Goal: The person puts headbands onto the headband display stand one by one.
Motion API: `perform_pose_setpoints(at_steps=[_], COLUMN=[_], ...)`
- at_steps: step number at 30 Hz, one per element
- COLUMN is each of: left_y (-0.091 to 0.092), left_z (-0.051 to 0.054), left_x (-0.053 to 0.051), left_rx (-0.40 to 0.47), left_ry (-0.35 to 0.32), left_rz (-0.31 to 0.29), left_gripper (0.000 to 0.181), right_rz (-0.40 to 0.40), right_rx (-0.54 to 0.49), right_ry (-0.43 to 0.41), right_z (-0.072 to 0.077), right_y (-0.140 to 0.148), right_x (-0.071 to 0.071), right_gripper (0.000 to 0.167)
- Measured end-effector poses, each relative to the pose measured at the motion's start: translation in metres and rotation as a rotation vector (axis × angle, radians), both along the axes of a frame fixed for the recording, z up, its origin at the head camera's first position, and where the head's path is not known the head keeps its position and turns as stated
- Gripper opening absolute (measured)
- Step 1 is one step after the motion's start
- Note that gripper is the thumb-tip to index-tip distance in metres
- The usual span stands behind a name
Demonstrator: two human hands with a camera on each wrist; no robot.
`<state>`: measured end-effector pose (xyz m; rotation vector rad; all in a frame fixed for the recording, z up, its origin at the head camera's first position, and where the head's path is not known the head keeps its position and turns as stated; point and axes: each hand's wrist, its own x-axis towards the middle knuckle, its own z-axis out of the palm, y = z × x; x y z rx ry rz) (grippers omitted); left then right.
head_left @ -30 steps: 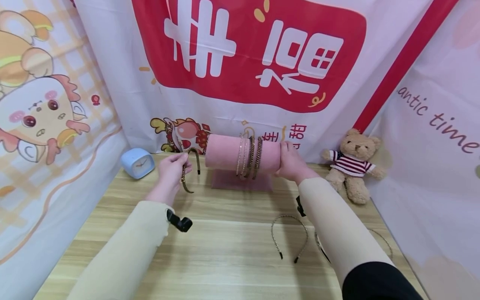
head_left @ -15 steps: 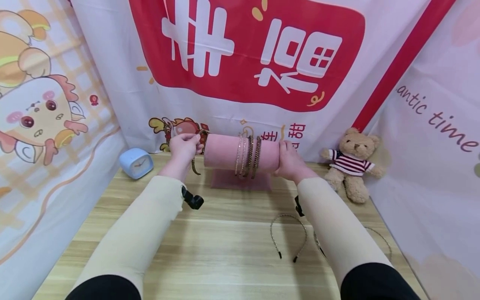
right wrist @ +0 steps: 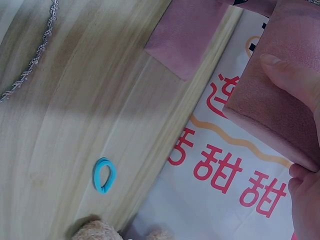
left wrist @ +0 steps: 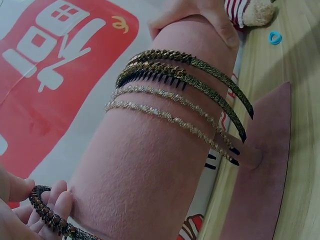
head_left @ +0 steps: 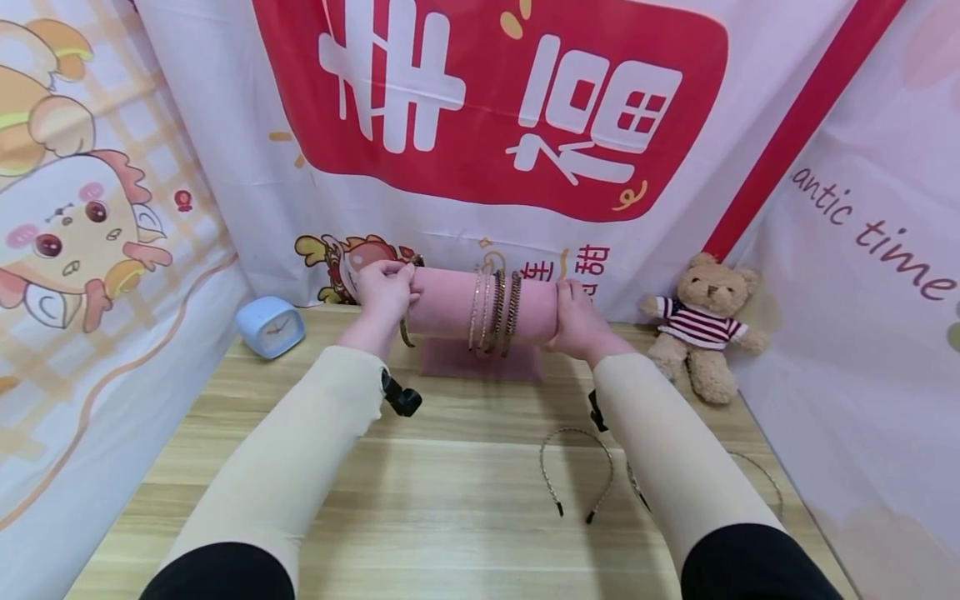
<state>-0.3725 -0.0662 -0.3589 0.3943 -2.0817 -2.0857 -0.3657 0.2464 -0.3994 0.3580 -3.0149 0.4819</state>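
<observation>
A pink velvety headband display stand, a horizontal cylinder on a flat base, stands at the back of the table. Around its middle sit two pale beaded headbands and two dark bronze headbands. My left hand pinches another dark, toothed headband at the cylinder's left end. In the left wrist view, that headband lies against the near end of the pink surface. My right hand grips the right end of the cylinder, thumb on its side; the other fingers are partly hidden.
A beaded headband lies at front right, with more partly under the right forearm. A blue clock stands at left, a teddy bear at right. A turquoise hair tie lies near the bear. Printed cloth hangs behind.
My left hand has moved right and up, bringing the dark headband from beside the stand to the cylinder's left end. My right hand keeps its grip on the right end.
</observation>
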Motion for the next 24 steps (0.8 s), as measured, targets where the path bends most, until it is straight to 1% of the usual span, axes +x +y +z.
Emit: perform_pose_setpoints(at_steps=[3,8,10,13,17,20,24], left_y=[0.006,0.015,0.017,0.019,0.016,0.016,0.017], left_z=[0.001,0.001,0.001,0.002,0.005,0.005,0.005], left_x=[0.002,0.005,0.006,0.007,0.009,0.008,0.006], left_rx=[-0.042,-0.092,-0.141,-0.305,-0.508,-0.593,-0.690], left_ry=[0.000,-0.025,-0.027,-0.021,-0.007,0.008,-0.002], left_rz=[-0.025,-0.059,-0.060,-0.045,-0.068,-0.108,-0.130], left_gripper=[0.024,0.024,0.023,0.023,0.024,0.023,0.019], right_rz=[-0.001,0.002,0.001,0.003,0.013,0.022,0.022], right_rx=[0.007,0.009,0.008,0.005,-0.001,-0.004,0.002], right_ry=[0.003,0.003,0.003,0.003,0.011,0.021,0.027], right_z=[0.000,0.000,0.000,-0.001,-0.002,-0.002,-0.003], right_y=[0.001,0.001,0.001,0.001,0.002,0.002,0.002], right_x=[0.000,0.000,0.001,0.001,0.001,0.000,-0.001], right_gripper=[0.122,0.122,0.122,0.122,0.122,0.122,0.122])
